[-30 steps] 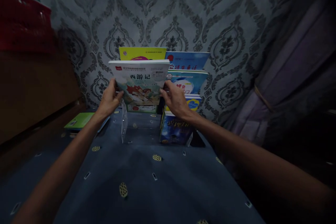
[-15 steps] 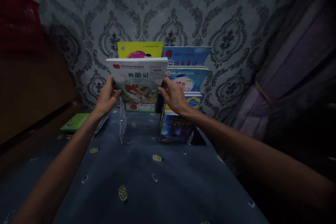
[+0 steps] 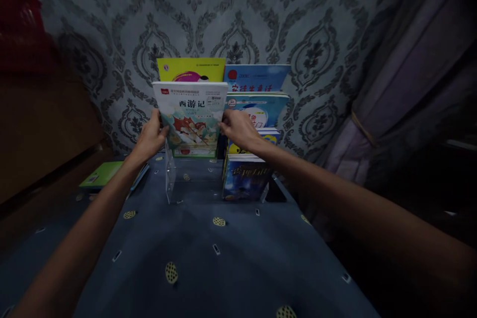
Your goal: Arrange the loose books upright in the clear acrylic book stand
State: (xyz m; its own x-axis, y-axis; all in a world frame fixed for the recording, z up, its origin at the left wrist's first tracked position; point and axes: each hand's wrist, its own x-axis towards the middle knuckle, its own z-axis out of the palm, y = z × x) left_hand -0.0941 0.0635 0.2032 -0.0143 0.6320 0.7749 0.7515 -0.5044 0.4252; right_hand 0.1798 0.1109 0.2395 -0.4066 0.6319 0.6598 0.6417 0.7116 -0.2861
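Note:
Between my two hands stands a book (image 3: 192, 121) with a white and pale green cover, a red-caped figure and black Chinese characters. My left hand (image 3: 151, 134) grips its left edge, thumb on the front. At the right edge my right hand (image 3: 238, 128) pinches it. The book is in the left part of a clear acrylic book rack (image 3: 169, 184), in front of a yellow book (image 3: 190, 68). Its right part holds a blue book (image 3: 257, 77), a teal book (image 3: 274, 104) and a dark blue book (image 3: 246, 179) at the front, with yellow ones behind that.
A green book (image 3: 99, 175) lies on the dark blue patterned cloth (image 3: 194, 238) at the left. Beyond it are a brown box (image 3: 44, 124) and a red basket (image 3: 20, 30). Patterned wallpaper rises behind the rack; a tied purple curtain (image 3: 354, 129) hangs at the right.
The book in my hands has come down slightly and stands more upright, hiding more of the rack behind it. Both hands keep hold of it. The whole view has shifted a little.

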